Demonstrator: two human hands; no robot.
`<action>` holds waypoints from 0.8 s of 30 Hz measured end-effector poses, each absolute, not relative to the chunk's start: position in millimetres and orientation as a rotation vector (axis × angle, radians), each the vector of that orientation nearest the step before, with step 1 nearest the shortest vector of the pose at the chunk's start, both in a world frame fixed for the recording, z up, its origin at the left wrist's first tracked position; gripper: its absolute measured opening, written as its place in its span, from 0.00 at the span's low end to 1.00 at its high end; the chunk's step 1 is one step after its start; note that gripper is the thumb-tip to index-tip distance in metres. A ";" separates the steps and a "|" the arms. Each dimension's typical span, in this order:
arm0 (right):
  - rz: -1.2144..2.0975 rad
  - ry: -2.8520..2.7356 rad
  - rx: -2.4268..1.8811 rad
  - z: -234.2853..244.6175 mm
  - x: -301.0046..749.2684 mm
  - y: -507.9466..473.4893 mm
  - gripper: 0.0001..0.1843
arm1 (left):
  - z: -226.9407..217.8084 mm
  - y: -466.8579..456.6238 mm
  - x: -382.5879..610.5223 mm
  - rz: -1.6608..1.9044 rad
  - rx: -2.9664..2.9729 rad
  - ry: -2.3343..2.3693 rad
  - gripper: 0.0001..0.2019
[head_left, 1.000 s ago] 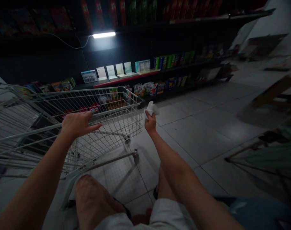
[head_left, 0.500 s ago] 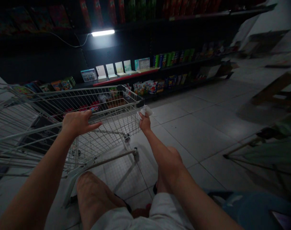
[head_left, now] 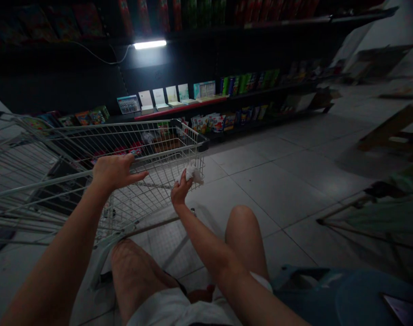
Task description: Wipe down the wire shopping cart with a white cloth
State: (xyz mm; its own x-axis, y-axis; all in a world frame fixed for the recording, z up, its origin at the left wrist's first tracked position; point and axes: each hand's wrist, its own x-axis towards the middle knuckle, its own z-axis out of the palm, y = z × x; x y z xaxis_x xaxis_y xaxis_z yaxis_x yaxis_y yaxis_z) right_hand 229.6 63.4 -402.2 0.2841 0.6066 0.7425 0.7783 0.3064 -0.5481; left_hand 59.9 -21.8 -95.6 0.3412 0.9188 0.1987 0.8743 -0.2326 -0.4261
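A metal wire shopping cart (head_left: 148, 181) stands before my knees. My left hand (head_left: 112, 173) is closed over its near top rail, thumb stretched out along the near side. In my right hand (head_left: 180, 190) is a crumpled white cloth or tissue (head_left: 193, 173); which of the two I cannot tell. The hand holds it against or close to the wire side, below the black corner cap (head_left: 203, 145). Parts of the right fingers are covered by the white wad.
Dark store shelves (head_left: 254, 97) with packets, cans and boxes run behind the cart, lit by a tube light (head_left: 150, 44). A blue stool-like object (head_left: 349, 294) with a phone-like device is at lower right. A folding frame with green fabric (head_left: 379, 217) stands at right.
My right hand has moved left and down with the white wad, from the cart's front corner to the wire side. My left hand keeps its place on the rail.
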 end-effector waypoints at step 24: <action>0.047 -1.287 -1.372 -432.7 358.5 79.7 0.31 | -101.3 -11.6 69.1 0.145 -2.093 -1.595 0.43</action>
State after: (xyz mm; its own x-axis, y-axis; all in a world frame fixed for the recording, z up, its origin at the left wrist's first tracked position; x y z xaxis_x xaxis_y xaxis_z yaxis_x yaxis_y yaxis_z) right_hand 358.5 79.7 -432.7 0.3887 0.6749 0.6272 0.6274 0.3047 -0.7166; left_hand 69.1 -11.6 -101.3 0.3080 0.9277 0.2112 0.8743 -0.1884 -0.4474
